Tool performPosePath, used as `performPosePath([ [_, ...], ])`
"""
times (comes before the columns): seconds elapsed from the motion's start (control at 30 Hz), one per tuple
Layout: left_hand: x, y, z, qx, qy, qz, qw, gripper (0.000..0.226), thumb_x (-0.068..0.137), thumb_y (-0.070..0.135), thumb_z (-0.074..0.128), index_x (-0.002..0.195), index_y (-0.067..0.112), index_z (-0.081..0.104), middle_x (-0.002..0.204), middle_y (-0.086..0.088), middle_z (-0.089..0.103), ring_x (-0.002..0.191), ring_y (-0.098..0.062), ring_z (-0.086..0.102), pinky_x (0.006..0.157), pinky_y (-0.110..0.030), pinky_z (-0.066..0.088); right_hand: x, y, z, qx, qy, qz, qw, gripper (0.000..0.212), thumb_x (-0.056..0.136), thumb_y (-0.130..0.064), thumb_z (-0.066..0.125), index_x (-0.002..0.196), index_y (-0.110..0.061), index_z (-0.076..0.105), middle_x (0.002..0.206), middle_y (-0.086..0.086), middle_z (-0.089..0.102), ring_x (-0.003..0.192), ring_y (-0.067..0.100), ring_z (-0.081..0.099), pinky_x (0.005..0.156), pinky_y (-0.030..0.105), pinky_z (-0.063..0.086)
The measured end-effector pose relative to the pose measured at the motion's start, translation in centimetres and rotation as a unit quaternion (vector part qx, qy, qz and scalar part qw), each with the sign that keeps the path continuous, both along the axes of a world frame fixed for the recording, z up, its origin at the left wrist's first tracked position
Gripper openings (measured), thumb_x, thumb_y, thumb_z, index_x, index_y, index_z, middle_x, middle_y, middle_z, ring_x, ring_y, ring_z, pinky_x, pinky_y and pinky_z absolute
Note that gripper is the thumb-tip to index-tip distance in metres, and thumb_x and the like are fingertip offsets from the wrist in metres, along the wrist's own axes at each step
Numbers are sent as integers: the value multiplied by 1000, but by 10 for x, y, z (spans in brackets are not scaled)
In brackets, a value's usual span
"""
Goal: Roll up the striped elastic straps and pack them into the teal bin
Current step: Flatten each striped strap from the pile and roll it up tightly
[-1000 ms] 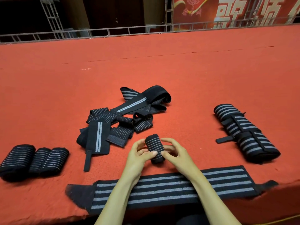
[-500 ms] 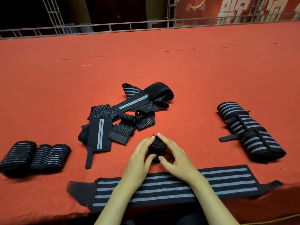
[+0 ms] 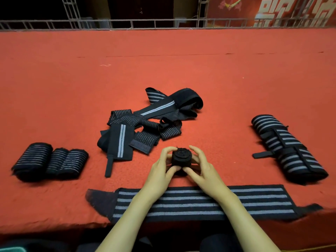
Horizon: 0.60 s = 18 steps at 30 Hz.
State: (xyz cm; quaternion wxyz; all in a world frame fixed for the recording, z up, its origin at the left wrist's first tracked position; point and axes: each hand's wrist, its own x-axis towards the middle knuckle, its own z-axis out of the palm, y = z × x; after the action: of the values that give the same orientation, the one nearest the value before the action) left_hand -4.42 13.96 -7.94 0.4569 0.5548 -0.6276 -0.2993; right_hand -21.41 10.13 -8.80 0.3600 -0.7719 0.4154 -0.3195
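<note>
Now the roll [image 3: 181, 157] stands on its end, so the round swirl on top faces up. A second ago it lay on its side and its stripes showed. The left hand [image 3: 160, 170] and the right hand [image 3: 205, 171] have turned it over.

Both hands hold it. The grip is a pinch: thumbs press on the near side and fingers curl round the far side. The roll sits just above the desk [image 3: 163, 70], close to the near edge, about in the middle.

I think this means the roll is wound all the way up. The hands look like they are squeezing it tight so it does not spring open. It is stretchy, so it could pop loose if the grip lets go too fast.

Three rolls [image 3: 49, 160] lie side by side near the left edge. Two big rolls [image 3: 287, 148] lie near the right edge. A flat strap [image 3: 254, 202] lies along the near edge, under both arms. A pile of loose straps [image 3: 149, 122] waits in the middle of the desk.

I cannot plainly see the bin. So I think lots of work is left: more straps to roll, and nothing shows as packed yet.
</note>
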Motion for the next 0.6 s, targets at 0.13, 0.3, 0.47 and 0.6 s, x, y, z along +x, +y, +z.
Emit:
performPosePath([
  [0.13, 0, -2, 0, 24, 53, 20, 998, 51, 83, 5, 68, 109, 38, 39, 103, 9, 66, 100, -6, 64, 91, -22, 49, 3, 1, 7, 43, -58, -6, 997, 42, 89, -6, 63, 118, -31, 45, 122, -14, 61, 116, -5, 55, 96, 15, 42],
  [0.3, 16, 5, 16, 15, 86, 18, 996, 35, 84, 13, 69, 113, 28, 57, 113, 11, 61, 102, 3, 60, 86, -12, 47, 18, 1, 23, 103, -132, 4, 986, 37, 89, -2, 63, 120, -19, 54, 116, -5, 66, 108, 10, 63, 93, 26, 49],
  [0.47, 64, 20, 33, 44, 23, 15, 999, 56, 87, 12, 65, 124, 45, 38, 107, 13, 44, 101, 2, 51, 81, -4, 41, 67, -4, 45, 205, -190, 30, 960, 37, 91, 1, 57, 126, -9, 53, 111, 5, 66, 94, 12, 67, 77, 27, 57],
  [0.6, 100, 36, 36, 38, 104, 107, 988, 48, 83, 11, 70, 120, 34, 50, 102, 9, 56, 90, -3, 56, 83, -14, 44, 119, -1, 52, 219, -192, 23, 956, 48, 91, -2, 59, 133, -13, 39, 103, 8, 54, 83, 8, 61, 61, 18, 54],
])
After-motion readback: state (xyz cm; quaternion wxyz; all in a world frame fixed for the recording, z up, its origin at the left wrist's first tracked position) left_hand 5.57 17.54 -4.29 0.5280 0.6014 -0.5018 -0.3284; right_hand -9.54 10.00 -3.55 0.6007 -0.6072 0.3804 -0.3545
